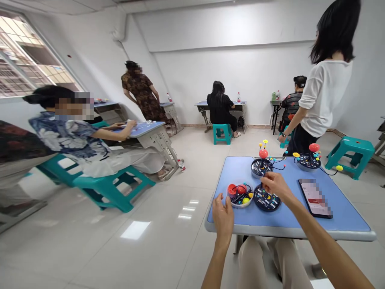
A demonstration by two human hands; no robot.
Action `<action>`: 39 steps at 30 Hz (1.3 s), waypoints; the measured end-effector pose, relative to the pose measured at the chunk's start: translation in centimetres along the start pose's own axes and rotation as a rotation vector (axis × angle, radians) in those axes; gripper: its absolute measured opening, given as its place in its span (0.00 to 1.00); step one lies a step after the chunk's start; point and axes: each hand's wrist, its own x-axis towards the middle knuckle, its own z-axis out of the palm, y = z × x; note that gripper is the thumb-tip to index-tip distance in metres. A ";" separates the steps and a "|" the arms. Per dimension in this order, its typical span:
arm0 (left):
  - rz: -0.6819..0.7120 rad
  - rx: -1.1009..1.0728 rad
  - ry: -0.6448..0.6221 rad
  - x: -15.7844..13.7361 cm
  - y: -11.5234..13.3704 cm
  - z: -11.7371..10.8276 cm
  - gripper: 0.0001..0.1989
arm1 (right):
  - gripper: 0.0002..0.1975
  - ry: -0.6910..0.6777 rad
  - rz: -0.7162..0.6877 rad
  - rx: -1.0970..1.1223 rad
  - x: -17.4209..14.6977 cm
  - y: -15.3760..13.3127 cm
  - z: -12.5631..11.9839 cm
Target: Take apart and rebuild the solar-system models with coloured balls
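My left hand (223, 216) is open at the table's left edge, its fingers slightly curled and up beside a clear round tub (244, 206). Red and yellow balls and black rods fill the tub. Over a round black base (267, 204) with printed planets and labels, my right hand (276, 185) is closed in a pinch. Whatever sits between those fingertips is too small to make out. Behind it stands an assembled planet model (263, 154), with a red ball on top and coloured balls on bent arms. A second planet model (314, 147) stands at the back right.
A phone (315, 198) lies at the right on the blue table (339, 220). Beyond the table stands a person in a white top (329, 92). Another person sits at a desk (147, 129) on the left. Teal stools (350, 154) are around the room.
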 end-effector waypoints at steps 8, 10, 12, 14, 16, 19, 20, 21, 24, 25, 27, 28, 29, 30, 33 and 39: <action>0.501 0.074 -0.103 -8.0 2.9 2.6 0.17 | 0.10 0.030 0.023 0.368 -1.5 6.6 0.1; 0.532 0.132 -0.127 -8.8 3.5 4.2 0.22 | 0.09 0.028 0.020 0.297 -1.7 6.7 0.7; 0.507 0.188 -0.143 -9.0 3.7 5.3 0.24 | 0.08 0.026 0.016 0.217 -1.9 6.6 1.0; 0.471 0.227 -0.158 -8.9 3.9 5.8 0.25 | 0.08 0.014 0.008 0.150 -2.0 6.4 0.8; 0.449 0.242 -0.167 -8.9 3.9 6.0 0.25 | 0.08 0.005 0.009 0.126 -2.0 6.4 0.6; 0.444 0.246 -0.171 -8.8 3.9 6.0 0.24 | 0.09 0.004 0.012 0.137 -1.8 6.5 0.6; 0.444 0.248 -0.173 -8.8 3.9 5.9 0.23 | 0.09 0.005 0.011 0.134 -1.7 6.6 0.6; 0.443 0.250 -0.175 -8.8 4.0 5.9 0.23 | 0.10 0.005 0.009 0.121 -1.6 6.6 0.7; 0.437 0.252 -0.182 -8.8 4.1 6.1 0.23 | 0.09 -0.004 -0.013 0.051 -1.4 6.5 0.7; 0.436 0.252 -0.181 -8.8 4.1 6.2 0.23 | 0.09 -0.007 -0.027 0.031 -1.3 6.3 0.7; 0.440 0.253 -0.172 -8.8 4.2 6.4 0.24 | 0.09 -0.019 -0.054 0.009 -1.2 6.0 0.5; 0.442 0.256 -0.165 -8.8 4.3 6.6 0.24 | 0.09 -0.030 -0.061 0.002 -1.1 5.8 0.4; 0.442 0.260 -0.158 -8.8 4.4 6.7 0.24 | 0.09 -0.050 -0.062 -0.010 -1.0 5.7 0.3; 0.440 0.263 -0.153 -8.8 4.5 6.8 0.24 | 0.09 -0.077 -0.061 -0.027 -0.9 5.5 0.1; 0.420 0.256 -0.156 -8.9 4.6 7.1 0.23 | 0.09 -0.146 -0.064 -0.112 -0.4 5.3 -0.3; 0.422 0.256 -0.213 -8.9 4.6 7.1 0.25 | 0.10 -0.149 -0.057 -0.203 0.2 5.7 -0.2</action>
